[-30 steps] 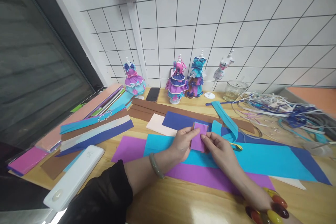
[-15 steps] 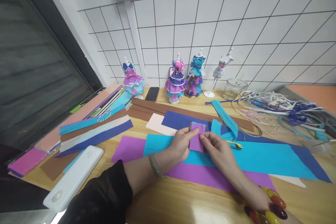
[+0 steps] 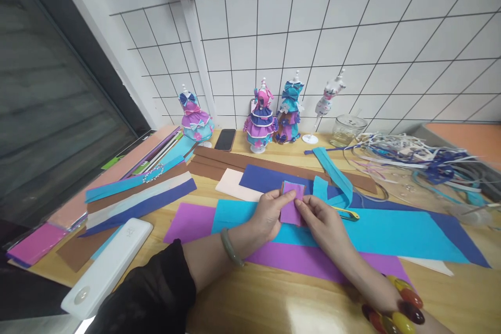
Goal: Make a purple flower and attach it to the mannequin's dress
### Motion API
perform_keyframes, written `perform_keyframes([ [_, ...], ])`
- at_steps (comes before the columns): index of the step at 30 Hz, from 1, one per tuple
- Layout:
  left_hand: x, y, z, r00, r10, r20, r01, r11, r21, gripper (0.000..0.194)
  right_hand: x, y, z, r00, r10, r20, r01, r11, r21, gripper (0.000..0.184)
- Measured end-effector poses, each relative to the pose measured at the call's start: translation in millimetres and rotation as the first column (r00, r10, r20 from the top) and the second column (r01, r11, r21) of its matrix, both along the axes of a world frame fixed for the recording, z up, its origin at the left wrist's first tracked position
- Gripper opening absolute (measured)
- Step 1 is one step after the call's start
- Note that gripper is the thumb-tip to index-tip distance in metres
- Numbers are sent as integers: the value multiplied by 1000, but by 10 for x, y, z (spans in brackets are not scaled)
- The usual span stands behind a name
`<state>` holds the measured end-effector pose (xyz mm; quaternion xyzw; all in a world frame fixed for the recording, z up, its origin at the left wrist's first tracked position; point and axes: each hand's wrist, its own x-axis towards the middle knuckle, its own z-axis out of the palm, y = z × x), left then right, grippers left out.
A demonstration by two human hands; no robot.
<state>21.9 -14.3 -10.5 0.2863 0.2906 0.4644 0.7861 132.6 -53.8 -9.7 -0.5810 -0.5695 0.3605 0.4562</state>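
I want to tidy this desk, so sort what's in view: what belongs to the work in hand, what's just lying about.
Likely in use:
- purple piece, held by left hand and right hand
- turquoise sheet and purple sheet, partly beneath the hands
- yellow tool, perhaps

Probably just lying about:
- phone
- glass jar

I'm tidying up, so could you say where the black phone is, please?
Head view, left of centre: the phone lies on the table between two dressed mannequins.
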Motion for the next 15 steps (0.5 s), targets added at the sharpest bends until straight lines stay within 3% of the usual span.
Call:
perform_keyframes([
  [15, -4, 23, -62, 998, 15, -58, -13, 1000, 26, 24, 10, 12, -28, 1000, 20, -10, -21, 1000, -17, 31],
])
